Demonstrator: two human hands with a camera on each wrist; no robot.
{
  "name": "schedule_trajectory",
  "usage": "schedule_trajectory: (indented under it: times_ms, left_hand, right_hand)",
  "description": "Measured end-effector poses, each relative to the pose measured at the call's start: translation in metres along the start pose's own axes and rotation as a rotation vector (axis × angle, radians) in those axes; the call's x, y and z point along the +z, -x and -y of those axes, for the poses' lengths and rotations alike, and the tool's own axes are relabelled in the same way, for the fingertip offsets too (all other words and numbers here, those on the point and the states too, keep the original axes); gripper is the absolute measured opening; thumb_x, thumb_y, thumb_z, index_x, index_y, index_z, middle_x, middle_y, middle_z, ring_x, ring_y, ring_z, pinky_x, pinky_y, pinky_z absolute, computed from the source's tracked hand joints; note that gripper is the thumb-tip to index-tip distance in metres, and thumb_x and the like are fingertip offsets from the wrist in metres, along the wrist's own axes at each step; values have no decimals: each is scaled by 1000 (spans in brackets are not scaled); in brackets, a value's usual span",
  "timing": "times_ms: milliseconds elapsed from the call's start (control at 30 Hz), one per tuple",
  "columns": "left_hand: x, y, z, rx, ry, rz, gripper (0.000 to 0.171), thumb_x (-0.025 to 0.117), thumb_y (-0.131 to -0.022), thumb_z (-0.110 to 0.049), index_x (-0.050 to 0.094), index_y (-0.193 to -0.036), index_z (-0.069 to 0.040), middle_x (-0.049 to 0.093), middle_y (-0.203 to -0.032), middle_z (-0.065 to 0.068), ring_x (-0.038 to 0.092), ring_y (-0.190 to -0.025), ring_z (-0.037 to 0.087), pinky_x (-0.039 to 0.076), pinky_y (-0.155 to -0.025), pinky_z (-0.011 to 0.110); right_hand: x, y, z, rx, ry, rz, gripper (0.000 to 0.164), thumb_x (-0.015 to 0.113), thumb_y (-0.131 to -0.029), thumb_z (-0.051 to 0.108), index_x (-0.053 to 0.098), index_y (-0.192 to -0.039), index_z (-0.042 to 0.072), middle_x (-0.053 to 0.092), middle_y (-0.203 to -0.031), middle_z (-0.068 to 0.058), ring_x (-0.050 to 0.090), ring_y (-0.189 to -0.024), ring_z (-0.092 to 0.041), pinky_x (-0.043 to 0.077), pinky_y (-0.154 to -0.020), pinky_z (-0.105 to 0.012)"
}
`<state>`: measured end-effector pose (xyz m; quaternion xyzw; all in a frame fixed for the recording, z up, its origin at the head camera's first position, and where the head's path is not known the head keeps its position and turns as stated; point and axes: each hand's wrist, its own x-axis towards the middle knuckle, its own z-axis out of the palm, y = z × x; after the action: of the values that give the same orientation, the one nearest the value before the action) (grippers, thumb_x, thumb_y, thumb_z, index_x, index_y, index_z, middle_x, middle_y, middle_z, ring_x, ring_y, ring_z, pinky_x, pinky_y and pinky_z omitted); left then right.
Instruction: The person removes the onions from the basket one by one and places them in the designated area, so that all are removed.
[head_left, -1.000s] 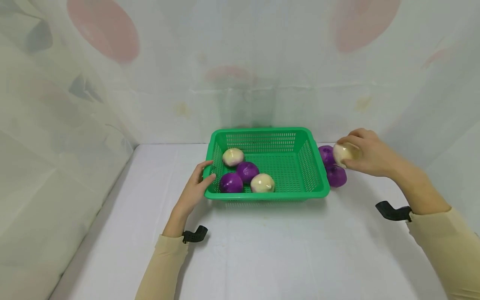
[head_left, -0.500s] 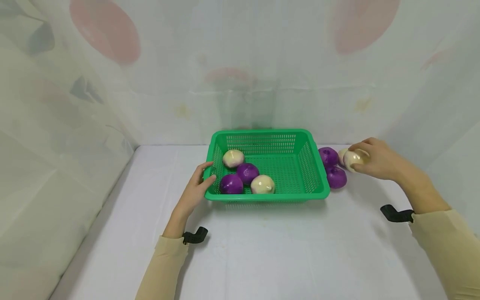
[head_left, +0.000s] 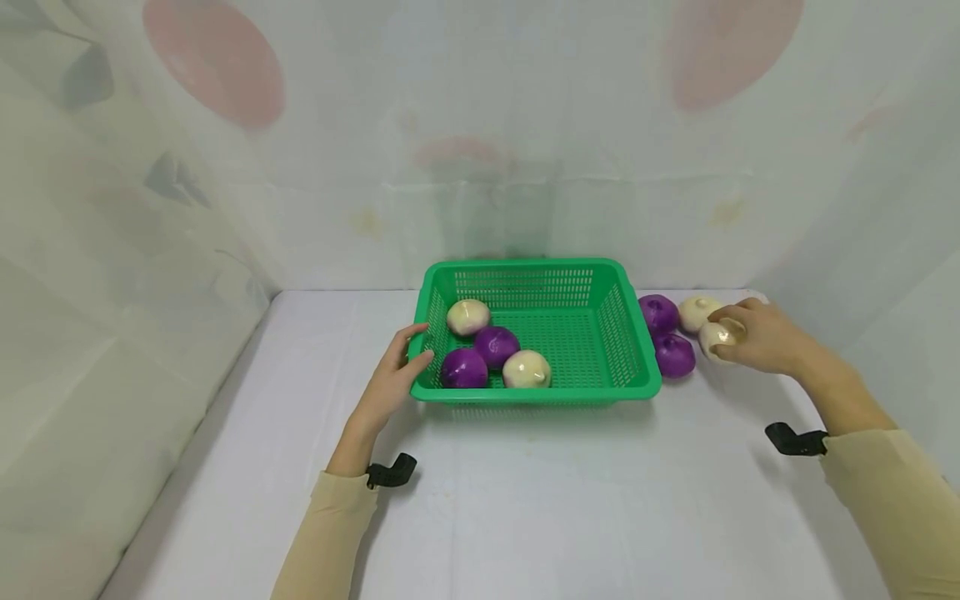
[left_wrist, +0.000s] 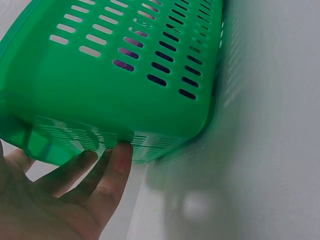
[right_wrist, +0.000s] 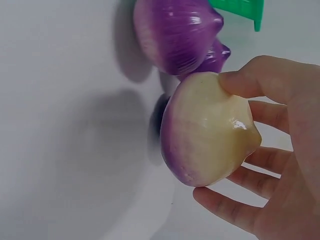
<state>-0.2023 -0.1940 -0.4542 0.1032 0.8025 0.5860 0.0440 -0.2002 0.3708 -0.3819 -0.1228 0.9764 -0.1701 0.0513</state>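
Note:
In the head view, my left hand [head_left: 388,375] grips the left rim of a green plastic basket [head_left: 536,393]. The left wrist view shows its fingers against the slotted outer wall of the basket [left_wrist: 100,90]. To the right of the basket, my right hand [head_left: 768,337] holds a pale onion [head_left: 717,342] with a purple-tinged base. From the right wrist view, thumb and fingers pinch this pale onion [right_wrist: 205,130] around its sides, just above the table or on it; I cannot tell which. Beside it lie another pale onion [head_left: 697,312] and two purple onions [head_left: 660,314].
Inside the basket, two pale onions [head_left: 527,369] and two purple onions [head_left: 464,368] sit toward the left. A white cloth covers the table [head_left: 540,500]. Patterned curtains [head_left: 495,217] hang behind and at the sides.
My right hand has carried the pale onion rightward and nearer to me, away from the purple onions. Another pale onion behind it has come into view. My left hand stays on the basket.

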Motion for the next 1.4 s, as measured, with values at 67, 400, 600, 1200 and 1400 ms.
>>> schedule_trajectory:
  times_ms: [67, 400, 600, 1200, 1400]
  left_hand:
    - [0, 0, 0, -2, -2, -2, 53, 55, -106, -36, 38, -154, -25, 30, -162, 12, 33, -146, 36, 29, -114, 62]
    - [0, 1, 0, -17, -11, -3, 57, 57, -103, -47, 38, -154, -30, 30, -162, 11, 33, -147, 35, 29, -114, 62]
    - [0, 1, 0, -22, -8, -6, 54, 56, -104, -42, 38, -153, -30, 31, -162, 11, 34, -146, 35, 29, -114, 62]
    - [0, 1, -1, -7, -4, -5, 56, 56, -104, -43, 38, -154, -27, 31, -162, 11, 34, -146, 35, 30, -114, 62]
    - [0, 0, -1, -7, 0, -1, 56, 56, -104, -42, 38, -155, -26, 31, -162, 12, 34, -146, 36, 29, -114, 62]
  right_hand:
    - [4, 1, -3, 8, 1, 13, 55, 74, -89, 30, 60, -131, -3, 43, -134, -41, 39, -122, -64, 36, -93, -78]
    - [20, 2, -11, 6, -17, 25, 54, 75, -89, 27, 60, -130, -4, 46, -128, -43, 46, -117, -62, 40, -90, -75]
    - [26, 1, -13, -5, -10, 20, 55, 74, -88, 25, 59, -131, -6, 48, -125, -43, 49, -115, -59, 42, -90, -72]
    - [25, 2, -12, 40, -43, 47, 64, 71, -92, 27, 50, -137, -12, 46, -130, -43, 47, -119, -59, 37, -97, -72]
    - [19, 3, -9, 23, -40, 13, 52, 69, -94, 25, 56, -134, -5, 46, -133, -41, 44, -122, -60, 37, -97, -73]
